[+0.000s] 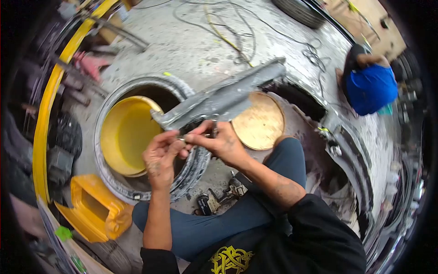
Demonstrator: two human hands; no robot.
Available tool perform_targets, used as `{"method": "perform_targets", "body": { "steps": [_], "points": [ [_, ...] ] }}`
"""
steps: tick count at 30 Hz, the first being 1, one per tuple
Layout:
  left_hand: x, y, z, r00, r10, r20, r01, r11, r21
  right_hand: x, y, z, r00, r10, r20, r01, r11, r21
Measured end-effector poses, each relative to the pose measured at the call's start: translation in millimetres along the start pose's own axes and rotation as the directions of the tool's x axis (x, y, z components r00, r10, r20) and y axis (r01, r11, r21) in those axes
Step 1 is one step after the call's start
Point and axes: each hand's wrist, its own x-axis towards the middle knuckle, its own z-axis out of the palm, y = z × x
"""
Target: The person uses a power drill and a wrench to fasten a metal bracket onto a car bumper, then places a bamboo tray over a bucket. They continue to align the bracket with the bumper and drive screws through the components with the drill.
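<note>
My left hand is closed, its thumb and fingers pinching a small shiny metal piece. From the right, my right hand meets it, thumb and forefinger pressed together at the same piece. A dark slim metal thing shows at the curled fingers of my right hand; its kind I cannot tell. Just beyond both hands lies a grey, broken-edged car body panel, resting across a tire. Inside the tire sits a yellow bucket.
A round wooden-looking lid lies past my right wrist. A cordless drill rests by my leg, and a cut yellow jerrycan stands at left. Cables cross the floor. A person in blue crouches at right, beyond torn bumper parts.
</note>
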Motion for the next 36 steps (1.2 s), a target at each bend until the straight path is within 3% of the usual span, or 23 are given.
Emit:
{"method": "perform_targets", "body": {
  "steps": [2, 3, 4, 5, 6, 9, 11, 12, 13, 14, 15, 16, 17, 18, 19, 20, 22, 23, 24, 28, 29, 32, 36],
  "points": [
    [-3.6, 6.0, 11.6, 0.991, 0.098, -0.089, -0.066, 0.950, 0.305, -0.8, -1.6, -7.8, 1.000, 0.001, -0.007, -0.001, 1.000, -0.011],
    [-0.6, 9.4, 21.2, 0.993, 0.093, -0.078, -0.065, 0.948, 0.313, -2.9, -12.2, -10.3, 0.999, 0.040, 0.017, -0.041, 0.998, 0.046],
    [3.2, 13.6, 30.5, 0.938, 0.328, 0.111, -0.325, 0.721, 0.613, -3.5, -14.0, -16.3, 0.999, 0.035, 0.015, -0.036, 0.998, 0.057],
    [5.7, 17.2, 38.9, 0.813, 0.460, 0.358, -0.535, 0.346, 0.771, -3.7, -15.6, -22.1, 0.997, 0.067, 0.024, -0.070, 0.982, 0.178],
    [6.0, 19.2, 49.5, 0.812, 0.458, 0.361, -0.534, 0.336, 0.776, -3.4, -17.2, -28.4, 0.994, 0.098, 0.040, -0.106, 0.950, 0.294],
    [-6.7, 11.4, 80.1, 0.873, 0.444, 0.201, -0.440, 0.540, 0.718, -1.3, -29.9, -67.6, 0.996, 0.057, -0.075, -0.029, 0.942, 0.334],
    [-22.3, -36.2, 88.2, 0.952, 0.215, 0.216, -0.293, 0.839, 0.458, -5.2, -56.6, -107.6, 0.962, 0.008, -0.273, 0.052, 0.976, 0.213],
    [-27.0, -60.1, 107.0, 0.978, -0.168, 0.125, 0.077, 0.842, 0.534, -7.5, -63.2, -130.1, 0.939, -0.031, -0.344, 0.121, 0.962, 0.244],
    [-19.2, -98.7, 116.5, 0.916, -0.362, 0.173, 0.165, 0.733, 0.660, -6.9, -57.3, -155.5, 0.892, -0.111, -0.439, 0.207, 0.962, 0.177],
    [-11.4, -151.0, 119.9, 0.912, -0.325, 0.251, 0.046, 0.689, 0.724, -12.6, -62.4, -168.2, 0.838, -0.152, -0.524, 0.250, 0.961, 0.121],
    [-7.9, -195.9, 120.7, 0.891, -0.417, 0.179, 0.154, 0.649, 0.745, -9.1, -61.9, -176.0, 0.810, -0.152, -0.567, 0.291, 0.943, 0.163],
    [4.5, -228.4, 119.4, 0.862, -0.484, 0.152, 0.129, 0.498, 0.857, -5.9, -61.4, -184.4, 0.780, -0.151, -0.608, 0.334, 0.921, 0.201],
    [8.9, -270.9, 110.3, 0.836, -0.548, -0.015, 0.258, 0.370, 0.893, -2.1, -60.4, -193.4, 0.748, -0.150, -0.647, 0.380, 0.895, 0.232],
    [10.7, -361.4, 91.5, 0.867, -0.471, -0.162, 0.366, 0.380, 0.849, -2.5, -58.2, -203.4, 0.738, -0.182, -0.650, 0.431, 0.868, 0.245],
    [14.9, -375.9, 90.5, 0.858, -0.452, -0.243, 0.429, 0.373, 0.823, -6.3, -56.3, -216.3, 0.803, -0.207, -0.559, 0.421, 0.861, 0.286],
    [13.6, -451.8, 71.2, 0.915, -0.306, -0.264, 0.361, 0.323, 0.875, -10.2, -55.1, -226.2, 0.849, -0.227, -0.477, 0.404, 0.860, 0.310],
    [20.4, -415.2, 89.8, 0.665, -0.650, -0.367, 0.734, 0.481, 0.479, -11.1, -53.6, -233.7, 0.829, -0.216, -0.515, 0.389, 0.885, 0.255],
    [25.6, -430.4, 81.3, 0.641, -0.722, -0.261, 0.735, 0.478, 0.480, -12.7, -56.9, -232.2, 0.804, -0.186, -0.565, 0.379, 0.892, 0.247],
    [21.0, -470.5, 74.5, 0.704, -0.659, -0.267, 0.699, 0.574, 0.428, -17.9, -60.4, -232.7, 0.761, -0.156, -0.629, 0.375, 0.898, 0.231],
    [3.1, -409.2, 91.8, 0.722, -0.685, -0.096, 0.691, 0.717, 0.087, -34.2, -70.7, -258.5, 0.696, -0.218, -0.684, 0.460, 0.866, 0.193],
    [0.6, -359.1, 102.8, 0.692, -0.719, -0.062, 0.717, 0.675, 0.171, -37.3, -78.8, -255.8, 0.651, -0.233, -0.722, 0.492, 0.855, 0.168],
    [-26.2, -334.3, 74.6, 0.653, -0.758, 0.016, 0.743, 0.644, 0.183, -45.6, -80.2, -265.8, 0.648, -0.284, -0.707, 0.557, 0.809, 0.185],
    [-40.2, -279.2, 55.7, 0.708, -0.702, 0.075, 0.662, 0.697, 0.276, -58.3, -86.6, -256.1, 0.640, -0.270, -0.719, 0.512, 0.848, 0.137]
  ]
}}
